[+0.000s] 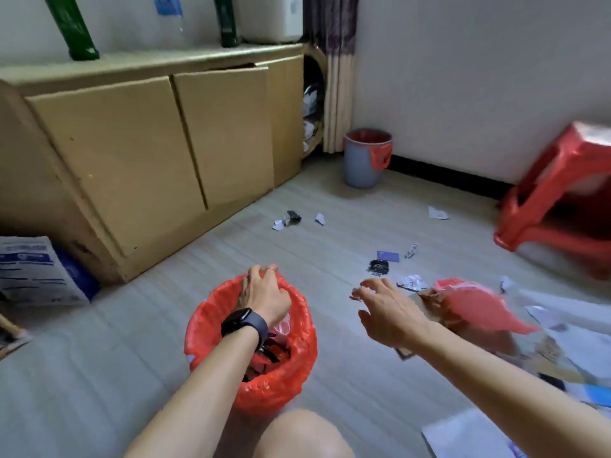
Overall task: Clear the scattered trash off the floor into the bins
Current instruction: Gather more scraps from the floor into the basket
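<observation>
A bin lined with a red plastic bag (291, 375) stands on the floor right in front of me, holding wrappers and scraps. My left hand (264, 294), with a dark watch on the wrist, grips the bag's far rim. My right hand (390, 312) hovers over the floor to the right of the bin, fingers spread and relaxed, holding nothing. Just beyond its fingertips lie a small red scrap (355, 296), a crumpled silver wrapper (412, 282) and a black crumpled piece (379, 266). A red plastic bag (479, 305) lies on brown paper to the right.
A second grey bin with a red liner (365, 160) stands in the far corner. More scraps (287, 220) dot the floor, among them a purple card (387, 256) and white paper (438, 213). Cardboard cabinets (132, 143) line the left; a red stool (568, 193) stands right.
</observation>
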